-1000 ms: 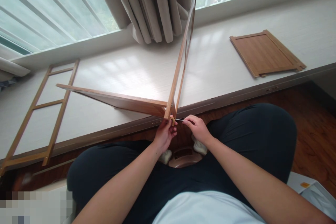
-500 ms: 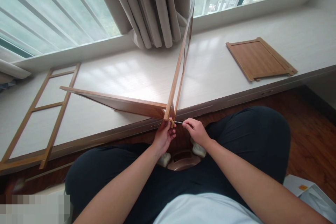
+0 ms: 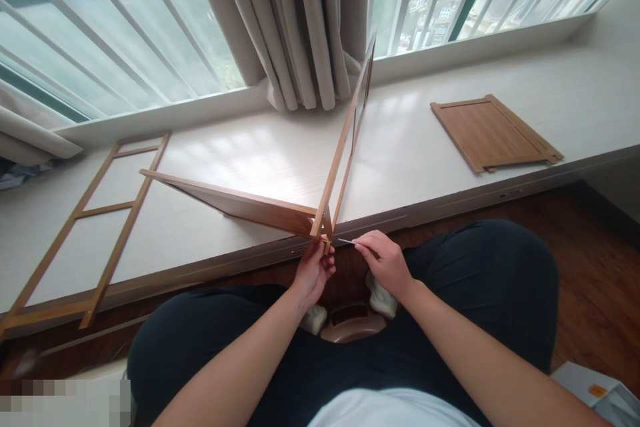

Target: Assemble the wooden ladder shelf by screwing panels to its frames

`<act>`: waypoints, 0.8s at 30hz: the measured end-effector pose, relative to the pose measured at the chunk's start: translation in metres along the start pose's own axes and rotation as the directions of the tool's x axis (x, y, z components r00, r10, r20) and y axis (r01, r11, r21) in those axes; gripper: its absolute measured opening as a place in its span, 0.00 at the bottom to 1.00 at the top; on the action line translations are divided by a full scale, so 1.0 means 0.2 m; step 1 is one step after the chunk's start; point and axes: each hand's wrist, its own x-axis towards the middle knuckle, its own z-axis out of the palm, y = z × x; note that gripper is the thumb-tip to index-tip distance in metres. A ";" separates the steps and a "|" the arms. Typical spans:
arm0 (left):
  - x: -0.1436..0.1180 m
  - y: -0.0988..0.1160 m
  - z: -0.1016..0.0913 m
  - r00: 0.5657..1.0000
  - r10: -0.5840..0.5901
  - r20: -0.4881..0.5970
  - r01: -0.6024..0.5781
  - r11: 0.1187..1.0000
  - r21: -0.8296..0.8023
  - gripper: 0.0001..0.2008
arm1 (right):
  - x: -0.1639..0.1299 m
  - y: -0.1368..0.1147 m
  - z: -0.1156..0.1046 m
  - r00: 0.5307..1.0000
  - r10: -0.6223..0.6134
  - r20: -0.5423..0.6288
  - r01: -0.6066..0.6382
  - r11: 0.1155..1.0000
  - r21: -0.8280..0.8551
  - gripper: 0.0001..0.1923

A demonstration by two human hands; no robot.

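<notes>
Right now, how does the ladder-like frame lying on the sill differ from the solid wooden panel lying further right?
The ladder-like frame is open, thin rails and rungs with the white sill showing through; the solid wooden panel is a filled board with raised edges. The frame is long and narrow, the panel squarish. The frame is paler, the panel darker brown. Both lie flat, untouched.

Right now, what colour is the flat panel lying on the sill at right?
The flat panel is medium brown with a wood grain, seen best in the head view.

Joined brown wooden shelf board and upright slatted frame (image 3: 320, 213) sit at the pale window ledge's (image 3: 425, 140) near edge, centre. Flat wooden ladder-shaped frame (image 3: 85, 233) lies far left on ledge; flat rectangular wooden panel (image 3: 493, 132) far right. Grey pleated curtain (image 3: 295, 20) hangs behind.
</notes>
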 end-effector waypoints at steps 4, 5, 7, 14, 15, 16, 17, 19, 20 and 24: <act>-0.01 0.00 0.00 1.000 0.007 -0.014 -0.007 0.999 0.040 0.32 | 0.15 -0.22 -0.10 0.991 -0.108 -0.082 0.112 0.992 0.050 0.12; -0.02 -0.01 0.00 0.999 0.011 -0.039 -0.009 0.998 0.062 0.32 | 0.20 -0.27 -0.13 0.985 -0.130 -0.112 0.137 0.989 0.049 0.13; -0.03 -0.02 -0.02 0.992 0.029 -0.126 -0.015 0.993 0.114 0.33 | 0.27 -0.36 -0.17 0.975 -0.165 -0.147 0.171 0.985 0.034 0.14; -0.18 0.00 -0.03 0.952 0.243 -0.185 -0.197 0.951 0.237 0.25 | 0.34 -0.47 -0.20 0.973 -0.154 -0.172 0.166 0.984 0.059 0.14; -0.21 0.02 -0.02 0.947 0.295 -0.131 -0.252 0.930 0.267 0.25 | 0.34 -0.47 -0.19 0.973 -0.153 -0.172 0.165 0.985 0.060 0.14; -0.24 0.05 0.00 0.936 0.344 -0.081 -0.306 0.904 0.299 0.24 | 0.34 -0.47 -0.19 0.973 -0.151 -0.173 0.163 0.985 0.058 0.14; -0.28 0.08 0.03 0.923 0.384 -0.036 -0.352 0.875 0.332 0.23 | 0.34 -0.47 -0.19 0.973 -0.150 -0.174 0.161 0.985 0.054 0.14; -0.34 0.14 0.08 0.891 0.449 0.063 -0.439 0.820 0.368 0.22 | 0.33 -0.47 -0.18 0.974 -0.148 -0.172 0.157 0.987 0.044 0.13; -0.37 0.17 0.10 0.875 0.469 0.120 -0.478 0.799 0.366 0.22 | 0.33 -0.47 -0.18 0.974 -0.149 -0.169 0.157 0.987 0.039 0.13; -0.46 0.28 0.19 0.818 0.492 0.298 -0.569 0.769 0.291 0.23 | 0.33 -0.45 -0.18 0.973 -0.158 -0.168 0.163 0.986 0.016 0.13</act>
